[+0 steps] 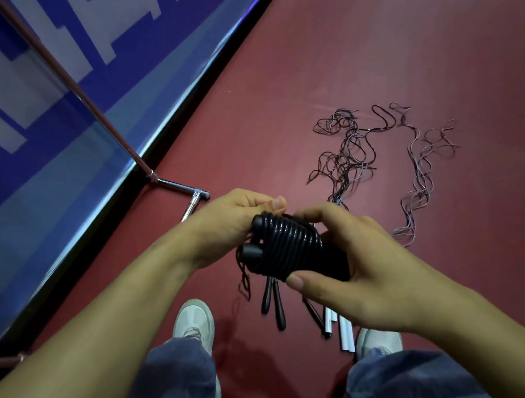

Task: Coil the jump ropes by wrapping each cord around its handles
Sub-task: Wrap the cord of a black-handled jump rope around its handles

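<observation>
While the left hand [225, 222] pinches the cord [291, 237], the right hand [355, 276] curls its grip round the wrapped handles [251, 252].

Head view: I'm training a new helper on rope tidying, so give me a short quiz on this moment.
1. True or false: the left hand and the right hand both hold the coiled black rope.
2. The loose cords lie: A on the floor, B on a table, C on a chair.
3. Fill in: the tube handles beside the right shoe are ___.
Key: 1 true; 2 A; 3 white.
</observation>
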`<move>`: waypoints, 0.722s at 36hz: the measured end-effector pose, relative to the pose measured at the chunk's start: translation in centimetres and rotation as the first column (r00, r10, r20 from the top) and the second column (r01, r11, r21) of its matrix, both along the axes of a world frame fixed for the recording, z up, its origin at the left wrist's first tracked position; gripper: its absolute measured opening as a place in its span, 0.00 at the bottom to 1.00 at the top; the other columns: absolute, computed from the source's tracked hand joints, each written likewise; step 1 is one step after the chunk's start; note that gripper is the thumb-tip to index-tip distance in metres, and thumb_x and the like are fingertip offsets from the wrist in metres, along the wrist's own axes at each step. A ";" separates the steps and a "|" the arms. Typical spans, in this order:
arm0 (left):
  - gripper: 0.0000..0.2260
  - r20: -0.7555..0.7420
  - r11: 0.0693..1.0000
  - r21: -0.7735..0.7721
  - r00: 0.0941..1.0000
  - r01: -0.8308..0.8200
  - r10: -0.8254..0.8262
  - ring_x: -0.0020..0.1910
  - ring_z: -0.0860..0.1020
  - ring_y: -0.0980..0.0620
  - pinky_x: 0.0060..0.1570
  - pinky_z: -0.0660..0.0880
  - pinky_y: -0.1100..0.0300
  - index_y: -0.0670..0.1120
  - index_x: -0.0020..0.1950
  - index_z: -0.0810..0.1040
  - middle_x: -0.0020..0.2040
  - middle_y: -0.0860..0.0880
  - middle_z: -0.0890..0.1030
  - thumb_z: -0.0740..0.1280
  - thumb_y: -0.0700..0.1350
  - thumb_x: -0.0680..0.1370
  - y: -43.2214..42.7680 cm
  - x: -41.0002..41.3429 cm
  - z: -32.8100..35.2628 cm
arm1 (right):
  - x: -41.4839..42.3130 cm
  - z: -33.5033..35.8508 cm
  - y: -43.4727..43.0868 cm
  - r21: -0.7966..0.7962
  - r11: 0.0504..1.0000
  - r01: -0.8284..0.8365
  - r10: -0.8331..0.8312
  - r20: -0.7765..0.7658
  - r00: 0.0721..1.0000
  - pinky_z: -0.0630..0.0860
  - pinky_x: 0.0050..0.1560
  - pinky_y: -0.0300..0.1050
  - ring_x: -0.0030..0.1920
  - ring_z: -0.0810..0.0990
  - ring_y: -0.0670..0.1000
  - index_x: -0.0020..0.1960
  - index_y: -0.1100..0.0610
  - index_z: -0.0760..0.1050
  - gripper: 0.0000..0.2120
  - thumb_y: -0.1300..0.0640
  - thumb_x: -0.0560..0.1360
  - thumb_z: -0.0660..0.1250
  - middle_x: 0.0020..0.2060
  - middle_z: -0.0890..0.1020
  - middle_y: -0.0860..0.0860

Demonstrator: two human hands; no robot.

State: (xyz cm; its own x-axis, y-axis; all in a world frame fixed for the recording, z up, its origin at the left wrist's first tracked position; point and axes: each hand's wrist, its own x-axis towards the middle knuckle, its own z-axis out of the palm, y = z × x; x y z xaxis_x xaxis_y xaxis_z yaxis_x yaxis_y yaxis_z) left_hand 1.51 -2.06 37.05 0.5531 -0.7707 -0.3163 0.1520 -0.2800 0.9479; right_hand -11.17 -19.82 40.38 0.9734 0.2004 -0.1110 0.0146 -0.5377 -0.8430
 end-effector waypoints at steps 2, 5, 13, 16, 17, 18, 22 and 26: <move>0.16 0.061 0.999 0.044 0.998 0.031 -0.034 0.26 0.68 0.62 0.31 0.68 0.71 0.43 0.36 0.71 0.27 0.58 0.72 0.62 0.43 0.83 -0.2 -0.4 -0.4 | 0.1 0.0 -0.1 0.002 1.000 0.018 -0.018 0.020 1.000 0.79 0.33 0.49 0.32 0.83 0.49 0.68 0.45 0.65 0.29 0.46 0.73 0.75 0.36 0.84 0.48; 0.11 0.177 0.982 0.188 0.983 0.006 -0.039 0.34 0.73 0.64 0.42 0.72 0.63 0.52 0.38 0.74 0.31 0.61 0.76 0.68 0.39 0.76 0.1 -1.3 -2.1 | 0.3 0.0 -0.3 0.020 0.998 0.059 -0.060 0.069 0.996 0.76 0.29 0.49 0.30 0.80 0.49 0.57 0.47 0.71 0.18 0.48 0.73 0.75 0.34 0.83 0.50; 0.11 -0.373 1.000 -0.028 0.928 -0.012 0.000 0.29 0.55 0.49 0.33 0.63 0.56 0.47 0.34 0.69 0.29 0.47 0.58 0.62 0.44 0.76 -1.6 -3.7 -1.0 | 1.4 -0.4 -1.8 0.128 0.958 0.257 -0.253 -0.048 0.966 0.75 0.31 0.50 0.28 0.77 0.47 0.44 0.56 0.76 0.10 0.52 0.72 0.75 0.33 0.80 0.51; 0.08 -0.433 0.998 -0.024 0.901 -0.058 0.042 0.29 0.53 0.50 0.33 0.63 0.56 0.46 0.43 0.74 0.30 0.48 0.55 0.62 0.48 0.79 -2.0 -3.9 -0.9 | 2.0 -0.8 -1.9 0.211 0.930 0.301 -0.284 -0.106 0.953 0.71 0.28 0.45 0.27 0.75 0.50 0.45 0.59 0.76 0.08 0.57 0.76 0.74 0.29 0.80 0.50; 0.08 -0.443 0.995 -0.047 0.895 -0.086 0.057 0.28 0.54 0.51 0.32 0.63 0.56 0.48 0.45 0.77 0.29 0.48 0.56 0.62 0.48 0.82 -2.1 -4.0 -0.8 | 2.1 -0.9 -2.0 0.260 0.906 0.333 -0.309 -0.132 0.942 0.70 0.27 0.43 0.26 0.74 0.51 0.45 0.61 0.76 0.08 0.60 0.77 0.74 0.27 0.78 0.49; 0.11 -0.448 0.991 -0.087 0.892 -0.100 0.050 0.27 0.56 0.52 0.32 0.63 0.56 0.51 0.45 0.80 0.30 0.47 0.60 0.61 0.47 0.84 -2.2 -4.1 -0.8 | 2.4 -0.8 -2.1 0.314 0.873 0.373 -0.336 -0.169 0.927 0.68 0.25 0.41 0.25 0.73 0.52 0.45 0.63 0.75 0.07 0.62 0.77 0.72 0.26 0.77 0.49; 0.09 -0.345 0.978 -0.190 0.938 -0.088 0.018 0.25 0.62 0.54 0.32 0.69 0.57 0.54 0.47 0.81 0.38 0.44 0.73 0.63 0.45 0.82 -2.2 -3.9 -0.4 | 2.8 -0.4 -2.8 0.454 0.760 0.465 -0.379 -0.271 0.885 0.65 0.21 0.38 0.24 0.70 0.52 0.50 0.74 0.72 0.12 0.64 0.78 0.69 0.26 0.75 0.55; 0.06 0.000 0.976 -0.079 0.979 -0.202 0.202 0.33 0.78 0.49 0.39 0.77 0.54 0.51 0.49 0.82 0.40 0.46 0.82 0.66 0.46 0.76 -2.4 -4.3 -0.3 | 2.8 -0.5 -2.8 0.476 0.758 0.447 -0.380 -0.234 0.895 0.63 0.23 0.40 0.23 0.70 0.53 0.48 0.71 0.77 0.11 0.61 0.79 0.69 0.27 0.73 0.59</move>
